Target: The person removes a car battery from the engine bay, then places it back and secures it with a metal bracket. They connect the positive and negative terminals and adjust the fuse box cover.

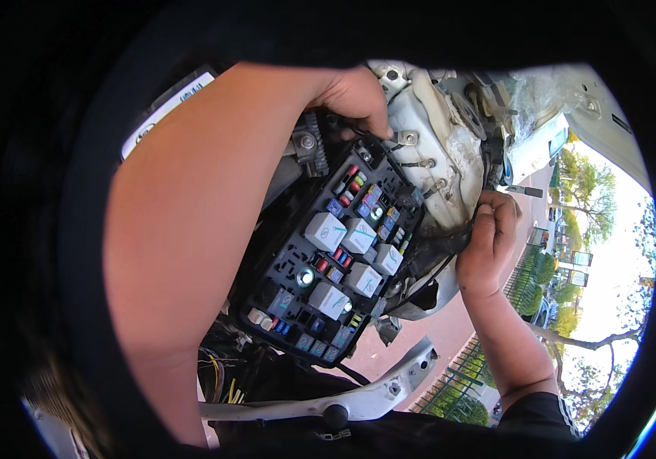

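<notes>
A black fuse box (291, 255) with its cover off lies tilted across the middle of a car's engine bay. White relays (325, 231) and small coloured fuses (356, 183) fill its face. My left hand (359, 103) reaches over to the far end of the box, with fingertips down beside its corner and dark wiring there. Part of those fingers is hidden, so their grip cannot be made out. To the right of the box, my right hand (489, 235) has its thumb and fingers closed on a black wiring harness (448, 244) along the white inner fender (442, 149).
Ground terminals (408, 138) are bolted to the inner fender. A white metal crossbar (356, 406) runs between my body and the box. Loose coloured wires (230, 390) hang at the lower left. Paving, a green fence (454, 378) and trees appear beyond the car.
</notes>
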### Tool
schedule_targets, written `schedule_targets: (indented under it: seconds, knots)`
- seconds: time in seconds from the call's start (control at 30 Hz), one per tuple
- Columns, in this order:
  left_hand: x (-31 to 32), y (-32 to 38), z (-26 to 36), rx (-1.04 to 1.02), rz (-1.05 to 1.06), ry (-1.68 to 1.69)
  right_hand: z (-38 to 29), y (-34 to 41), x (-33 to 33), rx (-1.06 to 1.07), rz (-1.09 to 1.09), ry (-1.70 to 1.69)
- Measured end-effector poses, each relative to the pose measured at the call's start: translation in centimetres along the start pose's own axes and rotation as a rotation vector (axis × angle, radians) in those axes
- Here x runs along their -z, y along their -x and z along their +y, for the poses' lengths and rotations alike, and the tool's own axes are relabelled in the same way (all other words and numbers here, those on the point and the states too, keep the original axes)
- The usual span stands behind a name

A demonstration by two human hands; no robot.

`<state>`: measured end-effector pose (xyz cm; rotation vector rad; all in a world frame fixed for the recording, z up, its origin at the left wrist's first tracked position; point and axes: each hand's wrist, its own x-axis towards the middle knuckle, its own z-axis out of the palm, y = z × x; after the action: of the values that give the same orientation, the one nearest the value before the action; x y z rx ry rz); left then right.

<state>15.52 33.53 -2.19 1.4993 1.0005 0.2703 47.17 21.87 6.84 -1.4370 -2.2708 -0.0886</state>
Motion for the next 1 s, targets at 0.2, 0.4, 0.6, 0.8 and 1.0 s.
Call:
schedule_targets:
  seconds: [0.2, 0.4, 0.6, 0.8, 1.0]
  knots:
    - [3.2, 3.0, -2.7, -0.207, 0.114, 0.351, 0.0, 0.0, -0.2, -0.001, 0.013, -0.017]
    - [3.5, 2.8, -3.0, -0.159, 0.35, 0.166, -0.3, -0.1, 0.0, -0.001, -0.007, -0.01]
    - [4.3, 1.9, -3.3, 0.007, 0.467, 0.232, -0.5, -0.3, 0.0, 0.007, -0.01, -0.025]
    - [4.7, 1.7, -3.0, 0.118, 0.707, 0.222, -0.5, -0.4, 0.2, 0.005, -0.027, -0.023]
    - [5.0, 2.1, -2.9, 0.131, 0.725, 0.226, -0.4, -0.5, 0.2, 0.0, -0.026, -0.03]
